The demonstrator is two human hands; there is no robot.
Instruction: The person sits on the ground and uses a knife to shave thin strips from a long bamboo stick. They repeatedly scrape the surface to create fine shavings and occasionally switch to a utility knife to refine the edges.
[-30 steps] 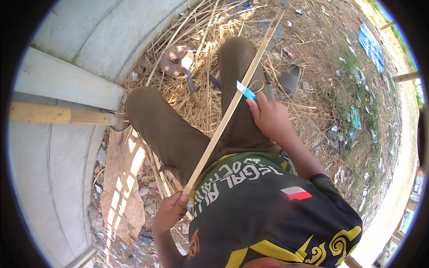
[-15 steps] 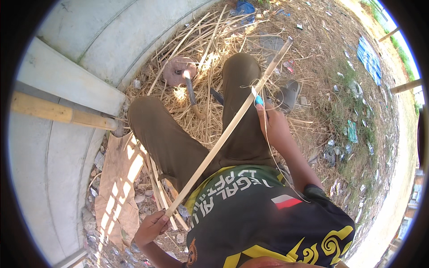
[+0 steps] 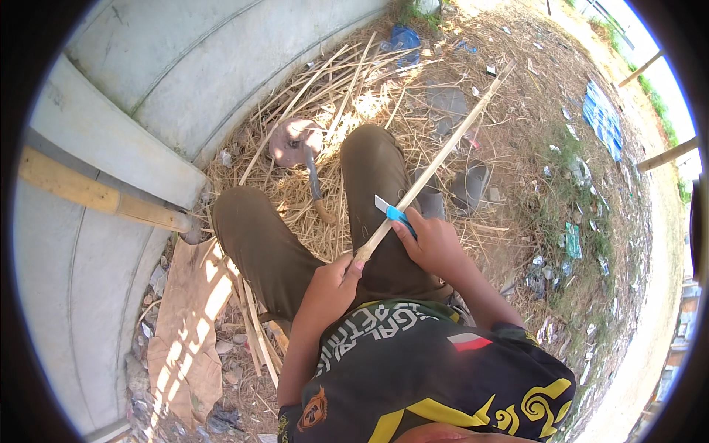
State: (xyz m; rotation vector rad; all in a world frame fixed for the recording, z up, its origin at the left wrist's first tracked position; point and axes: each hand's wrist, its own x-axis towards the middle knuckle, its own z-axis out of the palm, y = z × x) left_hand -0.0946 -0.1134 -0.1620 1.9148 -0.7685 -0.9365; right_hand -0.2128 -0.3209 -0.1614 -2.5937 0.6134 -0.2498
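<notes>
A long pale bamboo strip [image 3: 456, 140] slants across my lap, its far end up to the right. Closed round its near end is my left hand [image 3: 334, 284], in front of my belly. My right hand [image 3: 430, 240] grips a blue-handled utility knife [image 3: 399, 217] against the strip, a short way along from the left hand. The knife's blade sticks out on the left side of the strip, over my right thigh. Part of the handle is hidden under the right fingers.
A curved-bladed tool with a wooden handle [image 3: 323, 213] lies beside a round reddish stone [image 3: 295, 142] among shavings. Bamboo strips [image 3: 314, 83] are piled behind. Pale wall panels [image 3: 170, 81] stand at left, cardboard [image 3: 188, 332] below. Grey sandals [image 3: 470, 186] lie right of my knee.
My left hand has moved up and right with the strip's near end. My right hand has come down and left with the knife. The thin curled shaving by the blade no longer shows.
</notes>
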